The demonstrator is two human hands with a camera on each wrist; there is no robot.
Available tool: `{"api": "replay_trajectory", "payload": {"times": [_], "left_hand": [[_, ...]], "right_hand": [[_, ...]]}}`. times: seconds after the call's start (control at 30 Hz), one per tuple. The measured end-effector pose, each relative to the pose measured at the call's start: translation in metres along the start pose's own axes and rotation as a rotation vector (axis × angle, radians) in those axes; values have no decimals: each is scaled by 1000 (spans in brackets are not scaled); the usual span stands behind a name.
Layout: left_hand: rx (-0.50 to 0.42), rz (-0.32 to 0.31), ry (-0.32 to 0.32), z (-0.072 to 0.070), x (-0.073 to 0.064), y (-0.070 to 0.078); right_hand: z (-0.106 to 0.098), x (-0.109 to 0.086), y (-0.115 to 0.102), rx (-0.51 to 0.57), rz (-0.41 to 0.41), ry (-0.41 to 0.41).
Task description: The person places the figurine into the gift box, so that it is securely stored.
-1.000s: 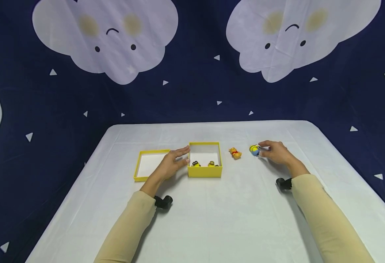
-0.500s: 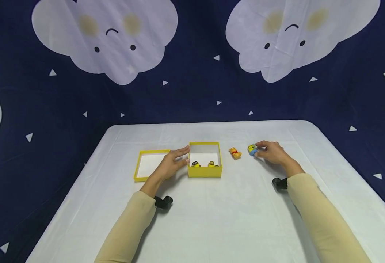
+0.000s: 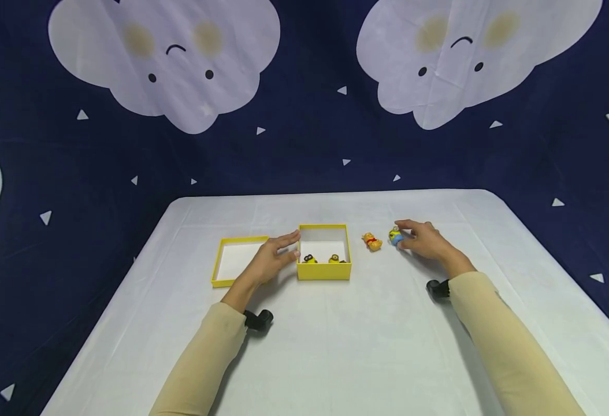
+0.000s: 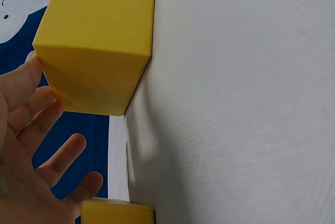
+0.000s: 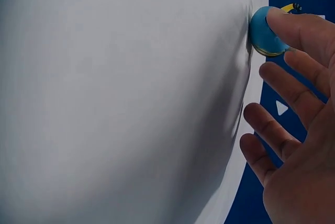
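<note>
My right hand [image 3: 424,240] pinches a small blue-and-yellow minion figure [image 3: 395,236] between thumb and forefinger, close to the tabletop on the right. In the right wrist view the figure's rounded blue end [image 5: 266,33] shows beside the thumb, and the other fingers spread away from it. My left hand [image 3: 272,258] touches the left side of an open yellow box [image 3: 324,272] with thumb and fingertips, the fingers fairly straight. Over the box's front wall show two yellow figures' heads [image 3: 334,259]; their lower parts are hidden. An orange bear figure [image 3: 372,242] in red lies between the box and my right hand.
A shallow yellow-rimmed lid [image 3: 214,267] with a white inside lies left of the box, partly behind my left hand. Everything stands on a white-covered table [image 3: 335,346]. A dark blue cloth [image 3: 304,156] with clouds hangs behind the far edge.
My right hand has shifted a little to the left with the minion figure, which now stands more upright and nearer the bear figure. The left hand and the box have stayed put.
</note>
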State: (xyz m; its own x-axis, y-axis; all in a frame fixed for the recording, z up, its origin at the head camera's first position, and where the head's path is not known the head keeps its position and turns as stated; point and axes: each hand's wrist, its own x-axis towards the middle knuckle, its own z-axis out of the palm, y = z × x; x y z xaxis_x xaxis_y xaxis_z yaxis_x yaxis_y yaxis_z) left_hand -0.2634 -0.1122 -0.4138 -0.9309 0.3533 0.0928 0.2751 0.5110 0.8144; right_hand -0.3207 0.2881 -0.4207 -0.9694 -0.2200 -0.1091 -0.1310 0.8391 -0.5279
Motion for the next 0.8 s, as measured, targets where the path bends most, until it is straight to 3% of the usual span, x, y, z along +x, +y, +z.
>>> {"api": "replay_trajectory", "payload": {"times": [0.2,0.5,0.8], "left_hand": [[-3,-10,3,0,-1,1],[0,-10,5,1,-1,0],[13,-4,3,1,0,0]], "right_hand": [[3,1,-4,1,-38,22],[5,6,-4,-4,-30,26],[4,5,-5,2,-46,84]]}}
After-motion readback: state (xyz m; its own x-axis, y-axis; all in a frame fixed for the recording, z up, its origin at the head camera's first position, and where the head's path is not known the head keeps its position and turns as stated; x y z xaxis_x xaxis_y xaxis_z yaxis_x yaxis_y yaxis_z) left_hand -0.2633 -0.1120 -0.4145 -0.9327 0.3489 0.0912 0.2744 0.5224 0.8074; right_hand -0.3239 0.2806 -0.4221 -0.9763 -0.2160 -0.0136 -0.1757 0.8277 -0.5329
